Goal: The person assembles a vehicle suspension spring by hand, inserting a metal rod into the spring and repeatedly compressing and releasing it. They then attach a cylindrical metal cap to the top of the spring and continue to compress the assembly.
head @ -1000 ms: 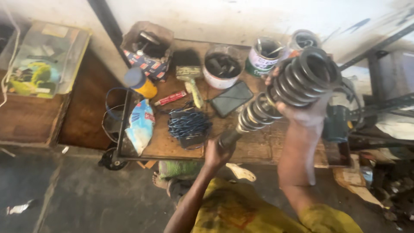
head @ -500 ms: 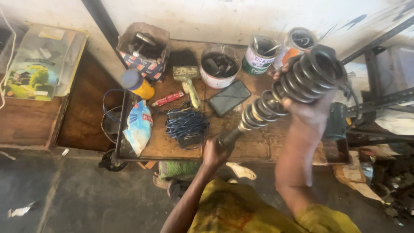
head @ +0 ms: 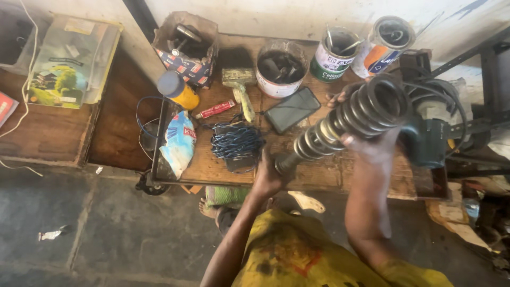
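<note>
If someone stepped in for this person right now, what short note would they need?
Left hand: grips the thin lower end of the coil spring strut.
Right hand: holds the wide upper coils from below.
The strut is tilted, lifted above the wooden bench, over bare wood right of the phone and wire bundle.
Spring is on the strut; it is not set down.

Both bare arms reach forward from the yellow-clad torso, over the near edge of the workbench. The left hand (head: 268,178) sits low, fingers curled shut around the thin lower end of what it holds, with the forearm running back at a slant toward the body. The right hand (head: 372,143) is raised higher, palm up and fingers wrapped under the wide upper end, with the forearm nearly upright and the elbow bent below.
</note>
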